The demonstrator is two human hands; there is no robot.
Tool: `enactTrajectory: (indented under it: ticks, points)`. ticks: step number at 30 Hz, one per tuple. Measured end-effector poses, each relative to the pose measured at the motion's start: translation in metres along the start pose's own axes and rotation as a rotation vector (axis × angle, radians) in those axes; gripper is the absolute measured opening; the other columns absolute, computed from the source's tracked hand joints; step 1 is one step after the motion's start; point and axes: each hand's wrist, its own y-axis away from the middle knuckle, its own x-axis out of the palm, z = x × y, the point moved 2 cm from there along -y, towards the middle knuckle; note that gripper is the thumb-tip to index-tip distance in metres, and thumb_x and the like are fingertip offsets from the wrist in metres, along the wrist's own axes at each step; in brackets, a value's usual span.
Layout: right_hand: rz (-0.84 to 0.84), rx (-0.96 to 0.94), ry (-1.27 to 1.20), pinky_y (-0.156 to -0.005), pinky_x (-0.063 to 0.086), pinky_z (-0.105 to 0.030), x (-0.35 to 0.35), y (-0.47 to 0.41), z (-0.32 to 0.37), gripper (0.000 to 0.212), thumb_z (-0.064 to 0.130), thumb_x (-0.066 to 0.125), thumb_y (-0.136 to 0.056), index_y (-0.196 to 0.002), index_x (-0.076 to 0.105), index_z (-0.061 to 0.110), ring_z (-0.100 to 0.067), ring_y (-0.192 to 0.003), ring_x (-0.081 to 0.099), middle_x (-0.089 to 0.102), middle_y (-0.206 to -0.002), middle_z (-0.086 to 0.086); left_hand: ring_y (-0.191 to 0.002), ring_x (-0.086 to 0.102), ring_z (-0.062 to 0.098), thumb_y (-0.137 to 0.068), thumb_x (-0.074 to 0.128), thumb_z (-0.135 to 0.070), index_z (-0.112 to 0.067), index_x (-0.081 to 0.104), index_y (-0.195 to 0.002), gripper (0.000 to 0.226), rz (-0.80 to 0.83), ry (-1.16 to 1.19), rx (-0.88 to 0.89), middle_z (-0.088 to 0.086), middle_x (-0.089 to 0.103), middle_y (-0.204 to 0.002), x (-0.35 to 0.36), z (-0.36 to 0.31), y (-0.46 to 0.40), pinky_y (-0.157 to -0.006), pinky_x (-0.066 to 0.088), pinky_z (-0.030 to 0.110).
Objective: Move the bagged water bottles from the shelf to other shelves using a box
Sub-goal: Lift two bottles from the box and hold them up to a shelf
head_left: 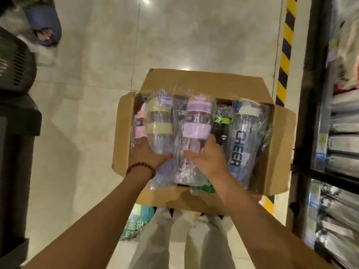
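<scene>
open brown cardboard box [279,152] on floor | clear bagged purple-banded water bottle [194,133] on top, long axis pointing away | left hand [149,152], right hand [206,156] gripping base ends, fingers curled round

**Box loaded with bagged bottles**

Your cardboard box [279,136] sits open, flaps splayed outward, packed with bagged water bottles lying side by side, caps toward the far flap. At the box's left wall there's a pink-banded bottle [139,125], mostly hidden. Next to it lies the yellow-banded bottle [159,123], then the purple-banded bottle [196,125], both clear-bodied in crinkled plastic. Further right, a dark bottle with a green tag [221,125], and by the right wall the white-capped bottle lettered CHEER [242,140].
</scene>
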Motion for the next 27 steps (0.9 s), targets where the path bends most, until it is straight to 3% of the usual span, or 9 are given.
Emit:
enactTrajectory:
  ticks: [2, 5, 8, 11, 14, 16, 19, 24, 27]
  points:
    - [-0.063, 0.022, -0.090, -0.060, 0.044, -0.024, 0.008, -0.005, -0.003, 0.071, 0.036, 0.080, -0.072, -0.124, 0.039, 0.012, -0.022, -0.092, 0.059, 0.058, -0.110, -0.006, -0.118, 0.050, 0.030, -0.068, 0.081, -0.041, -0.008, 0.036, -0.136, 0.088, -0.004, 0.047, -0.045, 0.013, 0.049, -0.134, 0.008, 0.001, -0.010, -0.090, 0.043, 0.035]
    - [-0.132, 0.076, -0.162, -0.070, 0.052, -0.032, 0.018, -0.015, -0.006, 0.082, 0.037, 0.082, -0.066, -0.128, 0.036, 0.012, -0.024, -0.092, 0.060, 0.056, -0.112, -0.009, -0.116, 0.053, 0.031, -0.066, 0.080, -0.048, -0.006, 0.043, -0.132, 0.086, 0.006, 0.028, -0.090, 0.014, 0.052, -0.131, 0.014, 0.007, -0.023, -0.088, 0.047, 0.038]
    - [-0.170, 0.088, -0.144, -0.067, 0.052, -0.031, 0.023, -0.019, -0.003, 0.082, 0.037, 0.084, -0.061, -0.122, 0.034, 0.013, -0.025, -0.090, 0.059, 0.053, -0.111, -0.009, -0.086, 0.064, 0.029, -0.056, 0.080, -0.058, -0.005, 0.059, -0.106, 0.075, 0.055, 0.032, -0.096, 0.014, 0.065, -0.103, 0.014, 0.009, -0.031, -0.064, 0.053, 0.033]
    - [-0.161, 0.110, -0.165, -0.067, 0.054, -0.034, 0.024, -0.020, -0.002, 0.071, 0.033, 0.084, -0.060, -0.109, 0.035, 0.016, -0.024, -0.087, 0.059, 0.053, -0.109, -0.009, -0.074, 0.064, 0.026, -0.048, 0.082, -0.059, -0.007, 0.058, -0.091, 0.072, 0.077, 0.132, -0.133, 0.010, 0.065, -0.087, 0.011, 0.008, -0.029, -0.067, 0.058, 0.041]
    - [-0.120, 0.151, -0.241, -0.066, 0.053, -0.033, 0.020, -0.014, -0.002, 0.067, 0.029, 0.083, -0.059, -0.105, 0.035, 0.018, -0.023, -0.087, 0.059, 0.052, -0.108, -0.008, -0.085, 0.062, 0.028, -0.044, 0.085, -0.050, -0.014, 0.048, -0.098, 0.075, 0.049, 0.284, -0.156, 0.009, 0.061, -0.098, 0.011, 0.007, -0.018, -0.073, 0.055, 0.040]
    - [-0.110, 0.139, -0.264, -0.064, 0.051, -0.031, 0.014, -0.003, -0.001, 0.067, 0.028, 0.082, -0.059, -0.107, 0.036, 0.020, -0.021, -0.088, 0.058, 0.053, -0.108, -0.007, -0.095, 0.058, 0.027, -0.054, 0.087, -0.037, -0.020, 0.039, -0.103, 0.071, 0.032, 0.312, -0.117, 0.004, 0.054, -0.105, 0.011, 0.004, -0.007, -0.082, 0.052, 0.042]
    - [-0.152, 0.109, -0.320, -0.060, 0.044, -0.023, -0.004, 0.021, 0.002, 0.071, 0.026, 0.083, -0.060, -0.113, 0.036, 0.020, -0.015, -0.088, 0.055, 0.050, -0.110, -0.002, -0.098, 0.054, 0.022, -0.056, 0.088, -0.030, -0.019, 0.039, -0.108, 0.072, 0.019, 0.368, -0.040, -0.001, 0.051, -0.109, 0.004, -0.004, 0.014, -0.087, 0.051, 0.043]
    - [-0.261, 0.078, -0.374, -0.086, 0.049, -0.037, -0.049, 0.071, 0.025, 0.091, 0.037, 0.080, -0.058, -0.131, 0.029, 0.021, -0.019, -0.108, 0.052, 0.047, -0.123, 0.000, -0.087, 0.063, 0.031, -0.040, 0.087, -0.043, -0.010, 0.050, -0.113, 0.088, 0.069, 0.403, 0.116, 0.012, 0.062, -0.104, -0.029, -0.036, 0.054, -0.062, 0.052, 0.034]
    - [-0.362, 0.023, -0.441, -0.084, 0.053, -0.041, -0.084, 0.113, 0.051, 0.096, 0.047, 0.073, -0.044, -0.127, 0.033, 0.022, -0.021, -0.101, 0.058, 0.052, -0.120, -0.001, -0.092, 0.066, 0.026, -0.037, 0.091, -0.047, -0.016, 0.051, -0.120, 0.098, 0.102, 0.428, 0.285, 0.004, 0.065, -0.107, -0.059, -0.069, 0.086, -0.064, 0.055, 0.032]
